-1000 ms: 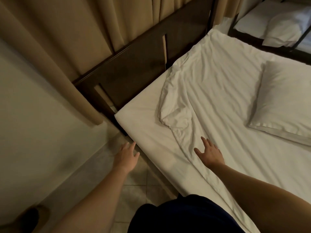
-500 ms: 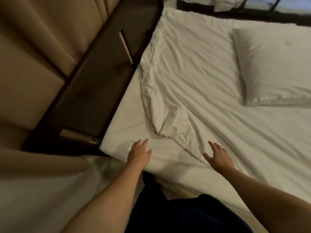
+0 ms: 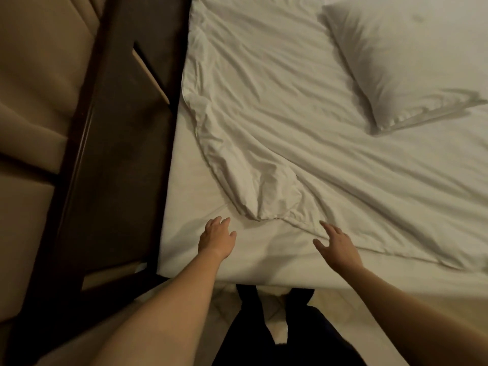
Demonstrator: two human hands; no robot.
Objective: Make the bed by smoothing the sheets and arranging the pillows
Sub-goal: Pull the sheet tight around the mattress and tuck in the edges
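Observation:
A white top sheet (image 3: 277, 107) lies wrinkled over the bed, its near-left corner folded back into a bunched flap (image 3: 266, 191). Bare fitted sheet (image 3: 190, 212) shows along the left edge of the mattress. A white pillow (image 3: 401, 56) lies at the upper right. My left hand (image 3: 217, 237) reaches over the fitted sheet just left of the flap, fingers loosely extended and holding nothing. My right hand (image 3: 336, 247) is spread, its fingertips at the edge of the top sheet just right of the flap.
A dark wooden headboard (image 3: 124, 143) runs along the left side of the mattress, with beige curtains (image 3: 39, 88) beyond it. My dark trouser legs (image 3: 266, 336) stand on a tiled floor at the mattress's near edge.
The view has swung further over the bed. My left hand has gone from the floor side onto the mattress corner; my right hand stays near the sheet's edge.

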